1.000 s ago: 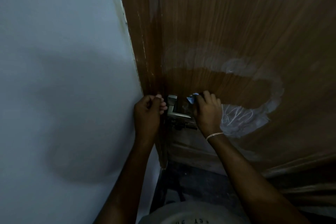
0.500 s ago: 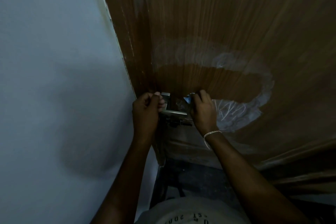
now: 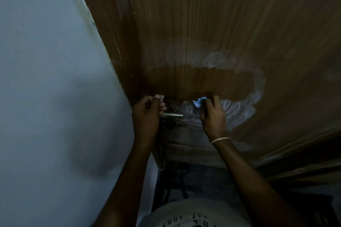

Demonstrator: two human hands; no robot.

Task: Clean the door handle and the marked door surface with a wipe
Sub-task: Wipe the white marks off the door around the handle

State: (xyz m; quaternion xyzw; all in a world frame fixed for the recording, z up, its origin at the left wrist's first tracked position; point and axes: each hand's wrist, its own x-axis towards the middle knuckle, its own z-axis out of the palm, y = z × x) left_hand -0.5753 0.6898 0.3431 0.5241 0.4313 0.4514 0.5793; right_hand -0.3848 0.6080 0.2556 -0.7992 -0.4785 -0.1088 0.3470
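Note:
A brown wooden door (image 3: 212, 24) fills the upper right of the head view. White chalk-like marks (image 3: 238, 110) curve around a darker wiped patch on it. The metal lever handle (image 3: 173, 115) juts out at the door's left edge. My left hand (image 3: 146, 114) is closed around the door's edge, right by the handle's base. My right hand (image 3: 214, 116) presses a small blue wipe (image 3: 198, 102) against the door surface, just right of the handle, over scribbled white marks.
A pale wall (image 3: 46, 79) takes up the left side. Below the handle hangs a dark lock part with keys (image 3: 172, 125). The dark floor (image 3: 193, 180) shows beneath the door, and my light shirt (image 3: 193, 215) is at the bottom edge.
My right hand with the wipe has slid right, off the handle and onto the marked door surface. The lever is now uncovered. My left hand keeps its hold on the door's edge.

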